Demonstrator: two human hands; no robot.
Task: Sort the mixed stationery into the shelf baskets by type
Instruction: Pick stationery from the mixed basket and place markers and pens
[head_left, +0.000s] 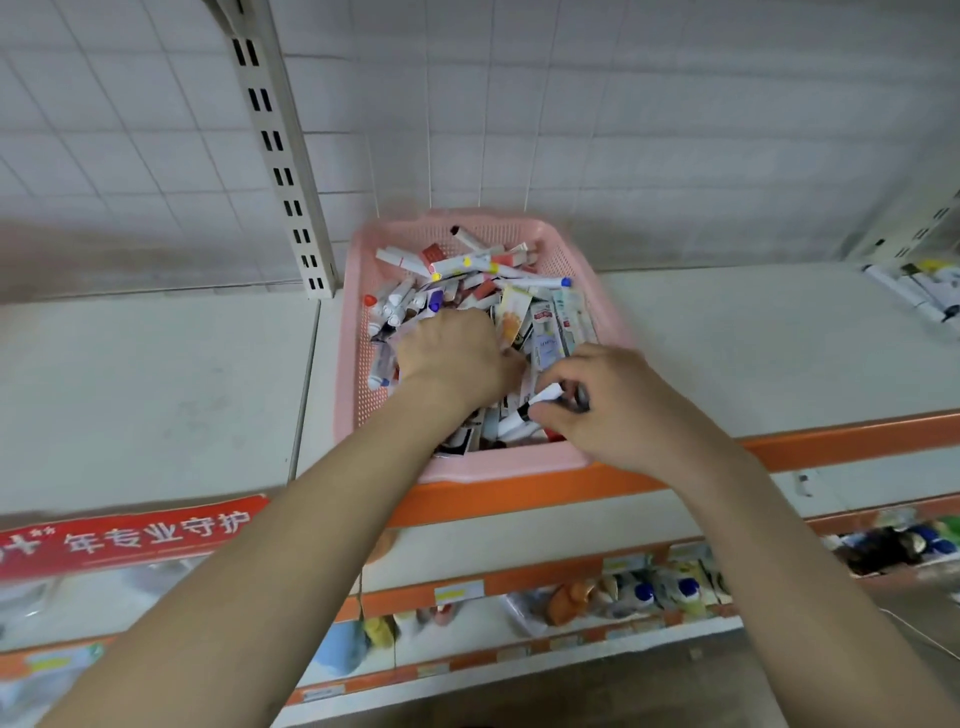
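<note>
White wall tiles back the shelf (156, 374), where our pink basket (345, 364) sits at the front edge, heaped with mixed pens, markers and small tubes. Our left hand (452, 353) is pushed down into the middle of the basket with its fingers buried, so we cannot tell what it grips; probably it parts the heap. At the basket's near right corner our right hand (613, 410) pinches a white marker (545, 395) between thumb and fingertips, apparently to draw it out for sorting.

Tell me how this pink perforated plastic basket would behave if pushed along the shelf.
The pink perforated plastic basket probably slides on the smooth white shelf. Thin mesh walls may flex. Heaped with small tubes, it seems weighty, unlikely to tip.
</note>
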